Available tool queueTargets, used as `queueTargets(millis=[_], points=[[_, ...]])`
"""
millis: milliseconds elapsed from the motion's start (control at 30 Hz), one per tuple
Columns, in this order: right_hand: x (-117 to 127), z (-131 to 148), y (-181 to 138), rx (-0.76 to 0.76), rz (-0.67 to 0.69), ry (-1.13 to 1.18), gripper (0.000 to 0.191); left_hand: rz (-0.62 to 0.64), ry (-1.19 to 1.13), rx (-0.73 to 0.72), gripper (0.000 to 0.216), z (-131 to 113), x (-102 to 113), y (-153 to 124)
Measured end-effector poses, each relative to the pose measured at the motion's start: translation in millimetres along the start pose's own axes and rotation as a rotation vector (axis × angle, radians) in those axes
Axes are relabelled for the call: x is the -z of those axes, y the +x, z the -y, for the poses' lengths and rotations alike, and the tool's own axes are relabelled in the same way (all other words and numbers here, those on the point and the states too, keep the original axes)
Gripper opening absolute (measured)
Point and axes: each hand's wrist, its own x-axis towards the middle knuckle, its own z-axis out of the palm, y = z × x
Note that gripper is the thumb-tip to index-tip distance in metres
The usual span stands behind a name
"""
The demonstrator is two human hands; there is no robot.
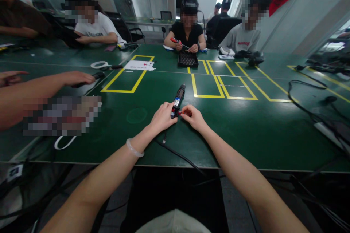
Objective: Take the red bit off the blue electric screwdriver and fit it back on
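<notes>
A dark cylindrical tool (178, 96) with a blue band lies on the green table (246, 127), pointing away from me. My left hand (163, 117) is closed on its near end. My right hand (193, 115) pinches a small red part (182, 113) right at that same end. A pale bangle (134, 148) sits on my left wrist. A black cable (177, 154) runs from under my hands toward the table's near edge.
Yellow tape rectangles (218, 83) mark the table. A black tray (187, 59) sits before a person opposite who holds a red tool (175, 40). Other people's arms (41, 87) reach in at left. Cables (308, 109) lie at right; a white ring (98, 64) and paper (139, 65) beyond.
</notes>
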Motion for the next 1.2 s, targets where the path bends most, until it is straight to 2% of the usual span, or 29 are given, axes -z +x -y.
queueTargets(millis=[200,433,567,833,1000,1200], points=[[0.0,1.6,-0.9,0.043,0.042,-0.166,0.008,0.016,-0.014,-0.032,0.063,-9.0,-0.6,-4.6],[0.7,4.5,-0.5,0.057,0.013,-0.2,0.001,-0.007,0.018,-0.003,0.061,-12.9,-1.9,-8.8],[5.2,7.2,-2.1,0.074,0.012,-0.201,0.008,-0.046,0.091,0.031,0.054,-17.6,-5.6,-8.6],[2.8,6.3,-3.3,-0.016,-0.059,-0.16,0.015,-0.044,0.166,0.041,0.054,-17.5,-1.3,-5.5],[4.8,1.3,-3.2,-0.033,-0.074,-0.149,0.016,-0.039,0.182,0.07,0.057,-3.0,5.5,-4.5],[6.2,1.5,-3.5,-0.05,-0.042,-0.159,0.018,-0.051,0.244,0.221,0.058,43.9,17.1,4.4]])
